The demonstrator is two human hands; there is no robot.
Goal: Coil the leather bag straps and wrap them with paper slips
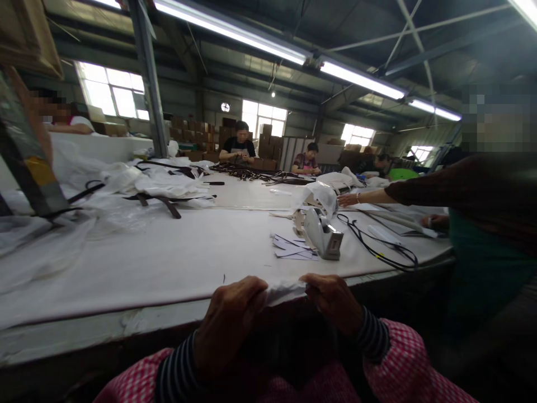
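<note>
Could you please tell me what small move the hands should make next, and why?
I would probably ease the left hand and right hand slightly apart to smooth the thin white material, because it looks creased where it spans between their fingers at the near edge of the table.

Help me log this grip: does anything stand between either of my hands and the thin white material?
Nothing visible does: your left hand and right hand pinch opposite ends of the thin white material directly. The grey tape dispenser stands farther away on the table.
</note>
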